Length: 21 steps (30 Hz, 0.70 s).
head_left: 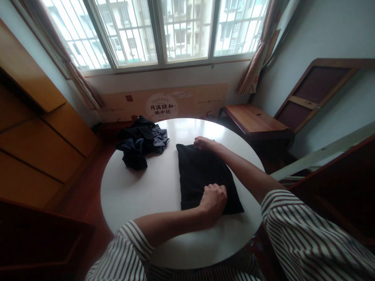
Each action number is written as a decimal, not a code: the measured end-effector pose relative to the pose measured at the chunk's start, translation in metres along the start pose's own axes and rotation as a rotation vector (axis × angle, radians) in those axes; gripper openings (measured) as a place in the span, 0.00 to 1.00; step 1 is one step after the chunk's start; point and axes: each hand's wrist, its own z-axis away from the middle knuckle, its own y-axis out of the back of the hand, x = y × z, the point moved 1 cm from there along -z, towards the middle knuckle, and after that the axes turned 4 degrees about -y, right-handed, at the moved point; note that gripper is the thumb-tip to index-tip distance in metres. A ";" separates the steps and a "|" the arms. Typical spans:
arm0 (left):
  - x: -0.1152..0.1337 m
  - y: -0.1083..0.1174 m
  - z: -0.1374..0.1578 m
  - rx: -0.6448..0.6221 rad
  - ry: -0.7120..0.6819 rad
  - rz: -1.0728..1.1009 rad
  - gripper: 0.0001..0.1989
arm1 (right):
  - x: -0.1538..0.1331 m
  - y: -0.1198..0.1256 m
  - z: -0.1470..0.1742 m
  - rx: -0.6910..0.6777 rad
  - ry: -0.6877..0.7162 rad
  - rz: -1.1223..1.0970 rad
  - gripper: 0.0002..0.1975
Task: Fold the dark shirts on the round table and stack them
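Note:
A black folded garment lies flat on the right half of a round white table. My left hand rests at its near side with fingers curled closed on the fabric; the fingertips are hidden under the hand. At the far edge, my right hand has its fingers pressed together on the cloth. Which kind of garment it is cannot be made out in its folded state. To the left, a crumpled heap of dark clothes sits near the table's far left rim.
Beyond the table's far right side stands a low wooden table. Wooden cabinets line the left wall. A barred window fills the back, above a printed cardboard panel. A wooden frame leans at the right wall.

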 end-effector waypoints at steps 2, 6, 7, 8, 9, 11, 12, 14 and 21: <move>0.000 0.000 0.000 -0.003 0.002 0.005 0.09 | -0.001 -0.001 0.000 0.008 0.025 0.012 0.08; 0.001 -0.001 0.000 0.001 0.003 0.013 0.10 | -0.001 -0.003 0.001 0.037 0.028 0.032 0.10; 0.001 -0.001 0.000 0.002 0.000 0.013 0.10 | -0.001 -0.003 0.002 0.047 0.021 0.034 0.10; 0.001 -0.001 0.000 0.002 -0.005 0.013 0.10 | 0.000 -0.003 0.002 0.057 0.010 0.036 0.10; 0.001 -0.002 0.000 0.000 -0.009 0.011 0.10 | 0.002 -0.003 0.002 0.068 -0.003 0.036 0.10; 0.001 -0.002 0.000 -0.005 -0.024 0.008 0.10 | 0.004 -0.003 0.003 0.087 -0.032 0.037 0.12; 0.001 -0.002 -0.001 -0.006 -0.035 0.007 0.10 | 0.004 -0.003 0.003 0.092 -0.046 0.036 0.12; 0.001 -0.002 -0.001 -0.012 -0.056 0.004 0.10 | 0.003 -0.003 0.003 0.092 -0.069 0.034 0.12; -0.006 0.003 -0.002 0.003 -0.051 0.011 0.08 | 0.005 0.013 0.021 0.171 -0.262 0.013 0.10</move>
